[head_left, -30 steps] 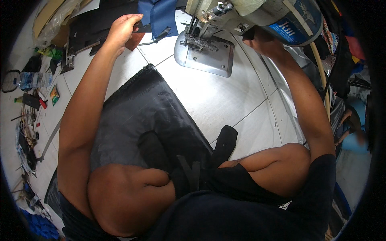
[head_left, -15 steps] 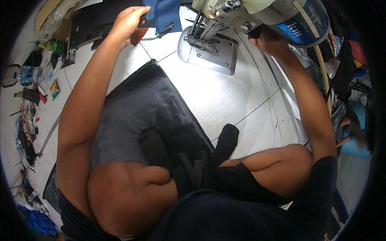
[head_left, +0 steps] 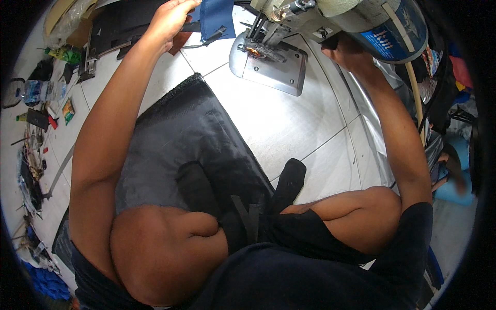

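At the top, my left hand [head_left: 170,23] has its thumb and fingers pinched at the edge of a navy blue cloth [head_left: 217,19]. The cloth runs out of the picture above. A straight-knife cloth cutting machine [head_left: 338,14] stands just right of it, its flat metal base plate [head_left: 279,70] resting on the tiles. An orange glow shows at the foot of its knife column. My right hand [head_left: 347,52] is curled at the machine's side beneath the motor housing, and the handle it grips is mostly hidden.
A black padded mat [head_left: 170,121] lies under my feet on white floor tiles [head_left: 248,119]. Dark cloth [head_left: 126,23] lies at the upper left. Bottles and scraps line the left edge. Silver sheeting [head_left: 369,111] and a yellowish cord [head_left: 416,98] are on the right, with another person's hand farther off.
My left hand has shifted slightly up and right along the blue cloth's edge. An orange glow has appeared at the knife column. The cutting machine has barely moved right.
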`<action>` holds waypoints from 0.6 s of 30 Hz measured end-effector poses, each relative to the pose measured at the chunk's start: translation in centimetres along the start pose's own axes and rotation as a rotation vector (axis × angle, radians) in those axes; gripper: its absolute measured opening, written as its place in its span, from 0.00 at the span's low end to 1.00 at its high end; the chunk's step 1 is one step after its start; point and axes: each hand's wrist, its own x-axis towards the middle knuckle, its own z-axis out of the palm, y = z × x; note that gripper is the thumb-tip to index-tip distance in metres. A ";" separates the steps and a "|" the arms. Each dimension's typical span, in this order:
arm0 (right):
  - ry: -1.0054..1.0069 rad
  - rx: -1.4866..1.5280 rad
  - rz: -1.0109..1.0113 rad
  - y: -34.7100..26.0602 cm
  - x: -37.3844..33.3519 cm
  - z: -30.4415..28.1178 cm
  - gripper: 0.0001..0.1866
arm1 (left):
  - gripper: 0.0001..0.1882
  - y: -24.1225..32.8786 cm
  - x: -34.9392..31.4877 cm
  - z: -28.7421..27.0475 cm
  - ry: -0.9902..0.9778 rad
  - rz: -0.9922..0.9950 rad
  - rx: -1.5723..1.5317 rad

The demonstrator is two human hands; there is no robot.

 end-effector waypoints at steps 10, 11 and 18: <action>0.140 0.004 0.002 -0.2 0.4 -0.6 0.17 | 0.09 2.3 0.1 0.4 0.053 0.116 -0.078; 0.132 -0.006 -0.002 0.0 0.0 -0.3 0.17 | 0.09 2.3 0.1 0.7 0.046 0.143 -0.093; 0.138 -0.188 -0.056 -0.6 0.4 -0.9 0.20 | 0.08 2.9 -0.2 0.9 0.094 0.248 -0.082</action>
